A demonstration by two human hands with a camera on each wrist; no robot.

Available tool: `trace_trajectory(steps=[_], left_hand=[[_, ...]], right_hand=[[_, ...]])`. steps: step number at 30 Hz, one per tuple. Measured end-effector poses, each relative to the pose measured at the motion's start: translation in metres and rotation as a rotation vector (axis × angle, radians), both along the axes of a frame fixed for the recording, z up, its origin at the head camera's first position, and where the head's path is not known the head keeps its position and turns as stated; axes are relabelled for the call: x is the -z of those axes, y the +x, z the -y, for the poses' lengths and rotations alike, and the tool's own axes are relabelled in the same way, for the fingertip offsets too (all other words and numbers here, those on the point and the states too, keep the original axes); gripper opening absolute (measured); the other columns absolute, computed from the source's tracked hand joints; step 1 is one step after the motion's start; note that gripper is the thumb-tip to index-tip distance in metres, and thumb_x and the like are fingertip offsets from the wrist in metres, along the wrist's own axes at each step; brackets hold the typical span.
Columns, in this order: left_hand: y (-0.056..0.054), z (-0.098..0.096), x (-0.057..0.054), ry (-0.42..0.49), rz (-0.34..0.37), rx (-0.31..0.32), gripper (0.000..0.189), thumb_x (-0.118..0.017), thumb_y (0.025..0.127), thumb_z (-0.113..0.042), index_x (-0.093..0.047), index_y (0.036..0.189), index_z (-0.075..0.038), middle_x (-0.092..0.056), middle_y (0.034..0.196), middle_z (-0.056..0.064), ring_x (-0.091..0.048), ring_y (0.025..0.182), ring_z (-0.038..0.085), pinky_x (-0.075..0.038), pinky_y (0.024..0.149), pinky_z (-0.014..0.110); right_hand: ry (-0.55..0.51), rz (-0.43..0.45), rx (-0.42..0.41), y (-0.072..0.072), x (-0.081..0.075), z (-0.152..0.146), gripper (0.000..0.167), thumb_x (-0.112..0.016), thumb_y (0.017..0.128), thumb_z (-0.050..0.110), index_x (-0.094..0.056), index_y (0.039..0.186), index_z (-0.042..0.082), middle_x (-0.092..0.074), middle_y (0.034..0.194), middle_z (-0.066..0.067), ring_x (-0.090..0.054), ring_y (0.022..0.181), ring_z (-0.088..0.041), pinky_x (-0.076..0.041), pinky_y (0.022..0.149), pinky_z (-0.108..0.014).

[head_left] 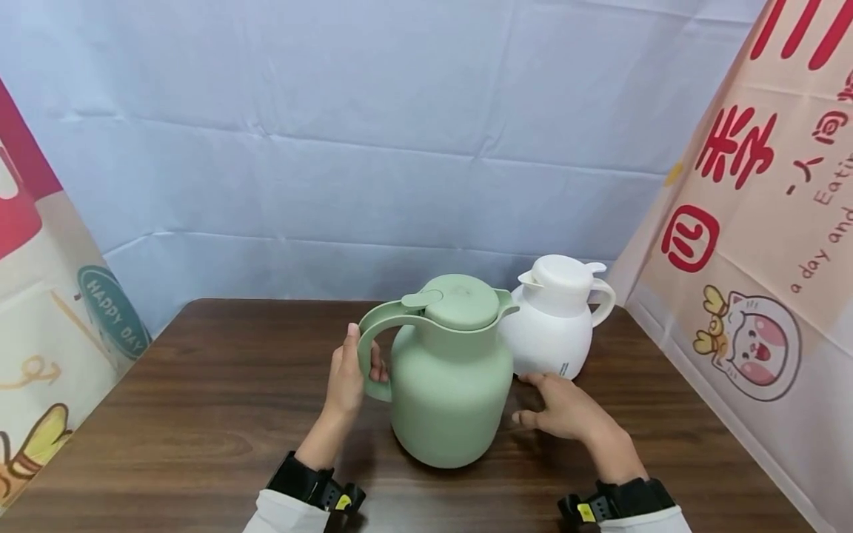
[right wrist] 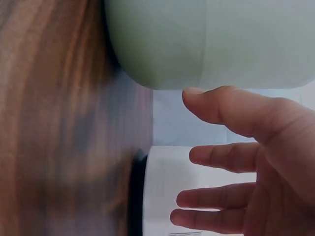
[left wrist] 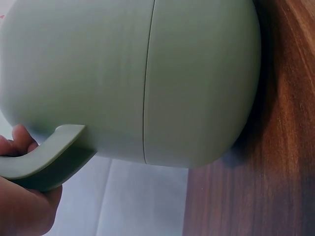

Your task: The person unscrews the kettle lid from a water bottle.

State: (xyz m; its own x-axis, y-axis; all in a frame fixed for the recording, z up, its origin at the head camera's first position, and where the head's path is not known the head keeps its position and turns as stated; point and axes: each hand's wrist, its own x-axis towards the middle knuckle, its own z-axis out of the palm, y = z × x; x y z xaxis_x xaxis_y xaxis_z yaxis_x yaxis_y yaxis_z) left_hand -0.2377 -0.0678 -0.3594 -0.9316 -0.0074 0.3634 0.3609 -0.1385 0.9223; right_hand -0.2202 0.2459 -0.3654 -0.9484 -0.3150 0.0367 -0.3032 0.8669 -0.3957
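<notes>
A pale green vacuum jug (head_left: 453,385) with a round lid stands upright near the middle of the wooden table, its spout facing right. My left hand (head_left: 348,374) grips its handle, fingers curled round it, as the left wrist view also shows with the handle (left wrist: 47,157). To the right of the green jug, my right hand (head_left: 566,407) is held with fingers extended and spread. In the right wrist view its thumb (right wrist: 221,105) lies close by the green jug's side; whether they touch I cannot tell. Behind that hand is a smaller white vacuum jug (head_left: 549,333), handle to the right.
The dark brown wooden table (head_left: 220,414) ends at a pale blue cloth backdrop (head_left: 333,185). Printed cloths hang at both sides, the right one (head_left: 753,244) with red lettering and a cartoon face. The two jugs stand close together, the white one farther back.
</notes>
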Motion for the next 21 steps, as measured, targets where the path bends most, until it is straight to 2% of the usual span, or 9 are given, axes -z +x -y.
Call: trace_trajectory(steps=[5,12,16,21], left_hand=[[-0.001,0.002,0.004,0.006,0.004,0.008,0.068,-0.024,0.101,-0.044,-0.045,0.063,0.007,-0.041,0.05,0.009,-0.05,0.047,0.023,-0.046,0.054,0.037],[-0.001,0.001,0.004,0.01,-0.001,0.011,0.069,-0.024,0.101,-0.047,-0.046,0.062,0.006,-0.041,0.05,0.01,-0.05,0.048,0.024,-0.046,0.055,0.037],[-0.001,0.002,0.004,0.009,-0.007,-0.006,0.069,-0.025,0.1,-0.047,-0.046,0.061,0.005,-0.041,0.049,0.01,-0.05,0.047,0.023,-0.046,0.054,0.037],[-0.002,0.002,0.005,0.008,-0.012,-0.007,0.067,-0.026,0.101,-0.047,-0.047,0.06,0.003,-0.042,0.049,0.007,-0.051,0.047,0.021,-0.046,0.052,0.036]], right_hand=[[0.021,-0.031,-0.029,0.0,-0.008,0.002,0.063,-0.075,0.078,0.029,-0.052,0.125,-0.005,-0.055,0.119,-0.02,-0.05,0.111,-0.038,-0.039,0.09,-0.05],[0.015,-0.03,-0.049,0.003,-0.014,0.002,0.061,-0.075,0.078,0.029,-0.052,0.124,-0.004,-0.055,0.119,-0.019,-0.05,0.111,-0.037,-0.039,0.09,-0.05],[0.0,-0.068,-0.057,0.004,-0.03,0.003,0.061,-0.073,0.08,0.031,-0.052,0.124,-0.006,-0.054,0.12,-0.021,-0.049,0.112,-0.039,-0.04,0.088,-0.052],[-0.013,-0.172,-0.057,0.01,-0.052,0.006,0.057,-0.072,0.081,0.028,-0.052,0.124,-0.003,-0.053,0.122,-0.021,-0.049,0.113,-0.038,-0.039,0.088,-0.054]])
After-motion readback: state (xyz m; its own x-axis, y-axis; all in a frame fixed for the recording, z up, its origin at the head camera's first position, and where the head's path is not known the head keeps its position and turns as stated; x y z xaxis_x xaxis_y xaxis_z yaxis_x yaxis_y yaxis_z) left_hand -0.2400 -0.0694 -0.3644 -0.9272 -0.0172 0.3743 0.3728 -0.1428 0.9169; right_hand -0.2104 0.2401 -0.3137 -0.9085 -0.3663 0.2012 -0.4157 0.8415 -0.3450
